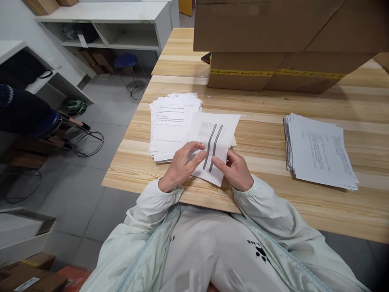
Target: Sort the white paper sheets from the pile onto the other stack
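A printed sheet of paper [229,125] with two dark bands lies at an angle in front of me. My right hand [238,170] pinches its right edge, thumb on top and the other fingers curled behind. At its left side is my left hand [182,164], thumb and fingers apart; whether it touches the sheet I cannot tell. Left of the sheet sits an untidy stack of printed papers [168,121], partly covered by the sheet's left edge. Another stack of printed papers [322,150] rests farther right, apart from both hands.
Large cardboard boxes [243,67] stand at the back of the wooden table [258,105], beside a dark phone-like object [206,58]. On the left, a seated person's leg [24,105] shows by a stool. Farther back are a blue stool [125,61] and white shelves [121,12].
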Available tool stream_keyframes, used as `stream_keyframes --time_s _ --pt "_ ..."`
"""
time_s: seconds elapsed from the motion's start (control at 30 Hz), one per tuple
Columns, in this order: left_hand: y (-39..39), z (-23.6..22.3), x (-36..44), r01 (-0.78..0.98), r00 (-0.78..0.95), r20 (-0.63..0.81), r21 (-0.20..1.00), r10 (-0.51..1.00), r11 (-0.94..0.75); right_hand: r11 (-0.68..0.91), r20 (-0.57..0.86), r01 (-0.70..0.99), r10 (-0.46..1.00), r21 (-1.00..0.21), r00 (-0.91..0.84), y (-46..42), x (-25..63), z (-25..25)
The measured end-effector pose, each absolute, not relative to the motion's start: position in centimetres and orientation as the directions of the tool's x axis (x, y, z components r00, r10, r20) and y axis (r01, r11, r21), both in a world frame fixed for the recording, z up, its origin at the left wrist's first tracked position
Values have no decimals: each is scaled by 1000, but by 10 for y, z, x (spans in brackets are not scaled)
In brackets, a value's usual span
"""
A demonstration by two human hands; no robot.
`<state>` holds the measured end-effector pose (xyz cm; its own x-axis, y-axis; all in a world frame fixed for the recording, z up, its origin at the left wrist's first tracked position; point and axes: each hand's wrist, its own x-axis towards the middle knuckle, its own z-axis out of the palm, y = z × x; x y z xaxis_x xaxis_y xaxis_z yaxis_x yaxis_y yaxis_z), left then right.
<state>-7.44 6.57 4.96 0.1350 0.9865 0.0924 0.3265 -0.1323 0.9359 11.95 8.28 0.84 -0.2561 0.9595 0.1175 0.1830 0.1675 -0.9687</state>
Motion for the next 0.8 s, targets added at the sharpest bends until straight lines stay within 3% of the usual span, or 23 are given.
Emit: stream_keyframes --time_s 0.07,0.23,0.3,0.47,0.6,0.7,0.8 --pt "68 48 -76 270 73 122 953 990 -137 133 110 153 982 -979 -152 86 120 4" --pt "77 52 -89 48 -370 212 977 904 -209 221 221 32 975 -975 28 102 144 8" --pt "79 57 -93 -72 -311 143 982 940 -173 232 232 70 973 -970 -5 107 160 14" --pt "83 56 -85 -328 189 -102 931 977 160 209 189 106 966 -972 -174 105 176 25" --pt "88 44 -72 -414 233 -186 869 954 271 158 120 113 950 -981 -287 96 168 24" --pt "90 39 -70 -470 221 -231 826 948 311 152 135 130 983 -980 -127 102 176 18" --pt "90 38 -73 -520 162 -206 813 965 261 240 268 218 957 -946 114 123 205 11"
